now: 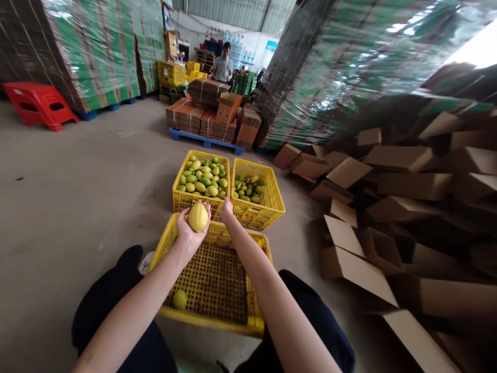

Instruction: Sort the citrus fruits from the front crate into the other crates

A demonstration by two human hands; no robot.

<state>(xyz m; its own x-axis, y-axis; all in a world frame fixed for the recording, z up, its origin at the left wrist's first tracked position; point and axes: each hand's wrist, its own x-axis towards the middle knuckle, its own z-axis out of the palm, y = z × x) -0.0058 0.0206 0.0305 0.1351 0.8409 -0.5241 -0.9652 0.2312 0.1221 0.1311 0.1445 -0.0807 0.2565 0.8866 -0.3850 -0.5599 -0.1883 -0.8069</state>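
A yellow lemon (198,217) rests in my left hand (190,228), palm up with the fingers curled around it, above the far left part of the near yellow crate (259,311). My right hand (227,209) is stretched out at the near side of the two far crates; its fingers are mostly hidden, and I cannot tell whether it holds anything. In the near crate, a greenish-yellow lemon (180,299) lies at the front left. Many green and yellow lemons (205,176) fill the far left crate (179,201). Darker green lemons (248,187) lie in the far right crate (276,199).
Loose cardboard boxes (404,158) are heaped on the right. Flattened cartons (186,118) sit on a blue pallet (205,141) ahead, with a person (222,66) behind them. A red stool (41,103) stands at the left, near wrapped stacks (101,52).
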